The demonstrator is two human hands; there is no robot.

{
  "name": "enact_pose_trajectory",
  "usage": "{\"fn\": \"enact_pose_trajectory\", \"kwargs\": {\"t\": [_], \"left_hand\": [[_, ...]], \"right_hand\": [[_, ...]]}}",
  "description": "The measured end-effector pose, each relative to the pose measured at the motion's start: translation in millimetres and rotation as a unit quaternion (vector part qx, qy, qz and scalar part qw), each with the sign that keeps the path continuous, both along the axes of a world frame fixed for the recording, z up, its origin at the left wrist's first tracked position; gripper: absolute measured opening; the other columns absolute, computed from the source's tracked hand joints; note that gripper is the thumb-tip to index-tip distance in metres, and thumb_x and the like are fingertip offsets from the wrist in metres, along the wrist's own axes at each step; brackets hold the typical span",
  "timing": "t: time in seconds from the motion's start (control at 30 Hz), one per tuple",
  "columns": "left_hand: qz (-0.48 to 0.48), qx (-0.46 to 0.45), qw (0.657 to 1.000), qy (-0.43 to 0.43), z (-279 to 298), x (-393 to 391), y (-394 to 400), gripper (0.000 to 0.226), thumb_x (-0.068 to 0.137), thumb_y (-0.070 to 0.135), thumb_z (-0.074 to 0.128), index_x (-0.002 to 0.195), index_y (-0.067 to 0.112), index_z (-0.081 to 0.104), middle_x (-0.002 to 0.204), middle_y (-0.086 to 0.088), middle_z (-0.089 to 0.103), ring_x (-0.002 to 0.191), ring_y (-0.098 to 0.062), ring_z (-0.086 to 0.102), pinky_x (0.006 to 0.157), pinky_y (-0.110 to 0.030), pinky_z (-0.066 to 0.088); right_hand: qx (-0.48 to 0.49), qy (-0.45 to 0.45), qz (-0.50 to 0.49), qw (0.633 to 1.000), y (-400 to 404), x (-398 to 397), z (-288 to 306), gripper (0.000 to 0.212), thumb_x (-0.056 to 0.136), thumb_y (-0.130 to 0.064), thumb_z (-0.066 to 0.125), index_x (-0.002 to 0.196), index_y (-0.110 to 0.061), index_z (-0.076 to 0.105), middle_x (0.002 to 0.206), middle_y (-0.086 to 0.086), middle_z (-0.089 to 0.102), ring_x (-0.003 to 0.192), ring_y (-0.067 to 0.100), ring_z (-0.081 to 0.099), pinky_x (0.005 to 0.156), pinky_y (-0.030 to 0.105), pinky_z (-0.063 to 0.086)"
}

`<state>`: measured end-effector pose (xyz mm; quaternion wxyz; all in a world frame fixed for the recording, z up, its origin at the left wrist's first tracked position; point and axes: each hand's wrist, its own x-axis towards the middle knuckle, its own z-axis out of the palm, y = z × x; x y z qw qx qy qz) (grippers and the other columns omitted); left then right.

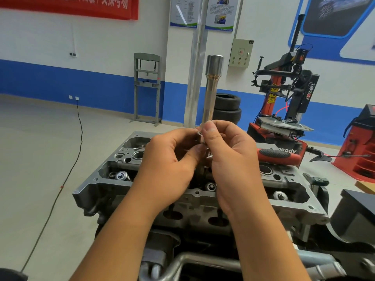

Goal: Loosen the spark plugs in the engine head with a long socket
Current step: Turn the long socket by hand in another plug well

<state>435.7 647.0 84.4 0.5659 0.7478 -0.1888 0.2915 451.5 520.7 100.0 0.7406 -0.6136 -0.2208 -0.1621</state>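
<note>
Engine head (292,201) nearest, below both hands. Left hand (170,163) and right hand (229,159) meet above it, fingers (210,129) pinching the bottom end of the long socket (211,92). Socket stands upright, wide end up, above the fingers. Red-handled tool (278,156) lies behind the right hand. Tyres (227,108) by the far wall.

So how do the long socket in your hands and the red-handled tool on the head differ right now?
The long socket is bare polished metal; the red-handled tool has a red and black grip. The socket stands upright, wide end up, while the tool lies flat on the engine head. The left hand and right hand pinch the socket's lower end; the tool is not held. Both are slender.
</note>
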Motion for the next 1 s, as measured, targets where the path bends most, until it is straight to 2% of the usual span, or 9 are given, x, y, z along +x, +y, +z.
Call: {"fn": "enact_pose_trajectory", "kwargs": {"t": [0.17,0.27,0.33,0.47,0.6,0.7,0.83,0.93,1.0], "left_hand": [[0.028,-0.004,1.000,-0.012,-1.4,-3.2,-0.1,0.025,0.092,0.030,0.075,0.116,0.034,0.077,0.099,0.019,0.078,0.095,-0.005,0.074,0.081,-0.029,0.063],[0.015,-0.016,1.000,0.000,-2.9,-3.8,0.5,0.031,0.087,0.042,0.072,0.116,0.034,0.079,0.101,0.019,0.079,0.095,-0.007,0.076,0.084,-0.038,0.063],[-0.003,0.002,1.000,0.016,-4.0,-1.0,2.5,0.027,0.093,0.039,0.068,0.118,0.035,0.078,0.104,0.018,0.079,0.100,-0.006,0.075,0.088,-0.041,0.062],[-0.053,0.038,0.996,0.053,-3.3,0.5,2.2,0.029,0.105,0.025,0.058,0.127,0.038,0.072,0.113,0.017,0.077,0.112,-0.006,0.071,0.098,-0.042,0.057],[-0.013,0.020,0.999,0.027,-6.3,1.9,2.1,0.026,0.101,0.022,0.064,0.121,0.036,0.074,0.108,0.019,0.077,0.106,-0.001,0.072,0.094,-0.039,0.059],[0.024,0.010,0.999,0.019,-7.5,3.6,0.1,0.022,0.098,0.024,0.070,0.118,0.032,0.076,0.103,0.020,0.078,0.100,0.000,0.073,0.091,-0.038,0.060],[0.031,0.011,0.999,0.006,-4.7,1.9,-4.3,0.015,0.096,0.029,0.073,0.110,0.032,0.077,0.094,0.018,0.078,0.089,-0.001,0.075,0.082,-0.037,0.063],[-0.025,0.023,0.999,0.035,-3.4,0.8,-0.6,0.020,0.105,0.028,0.061,0.117,0.034,0.075,0.101,0.014,0.079,0.097,-0.005,0.075,0.086,-0.038,0.062],[-0.058,0.021,0.997,0.054,-2.6,0.4,3.8,0.025,0.107,0.022,0.057,0.119,0.035,0.074,0.104,0.014,0.078,0.099,-0.004,0.074,0.085,-0.031,0.060]], "right_hand": [[0.005,0.003,-0.009,1.000,0.7,-2.5,2.3,0.016,0.091,-0.027,0.078,0.096,-0.014,0.070,0.091,0.006,0.076,0.082,0.019,0.075,0.072,0.032,0.061],[0.017,0.000,0.001,1.000,0.4,-3.6,3.1,0.017,0.091,-0.025,0.077,0.092,-0.013,0.065,0.083,0.009,0.071,0.071,0.014,0.068,0.069,0.030,0.059],[0.004,-0.004,0.006,1.000,-0.6,-2.5,1.8,0.015,0.094,-0.025,0.074,0.092,-0.013,0.066,0.085,0.014,0.069,0.071,0.013,0.066,0.068,0.029,0.059],[-0.007,-0.007,0.019,1.000,-0.6,-1.1,2.4,0.016,0.100,-0.025,0.067,0.092,-0.012,0.072,0.081,0.008,0.068,0.071,0.010,0.063,0.063,0.022,0.056],[-0.013,0.003,0.024,1.000,1.3,-2.0,4.3,0.019,0.101,-0.026,0.065,0.091,-0.013,0.075,0.090,0.013,0.073,0.080,0.010,0.071,0.076,0.028,0.061],[0.017,0.012,-0.005,1.000,1.7,-0.6,3.1,0.013,0.094,-0.026,0.074,0.094,-0.012,0.072,0.092,0.011,0.077,0.090,0.026,0.075,0.084,0.044,0.064],[0.030,0.005,-0.021,0.999,2.0,-2.7,4.5,0.012,0.094,-0.022,0.075,0.092,-0.011,0.069,0.091,0.012,0.077,0.088,0.029,0.075,0.078,0.040,0.063],[0.005,0.004,-0.017,1.000,2.6,-3.0,4.7,0.015,0.100,-0.023,0.066,0.092,-0.013,0.073,0.093,0.010,0.076,0.090,0.026,0.073,0.079,0.043,0.062],[-0.008,0.009,-0.008,1.000,1.8,-2.2,5.2,0.021,0.103,-0.025,0.061,0.094,-0.012,0.076,0.094,0.012,0.075,0.090,0.025,0.072,0.079,0.041,0.062]]}}
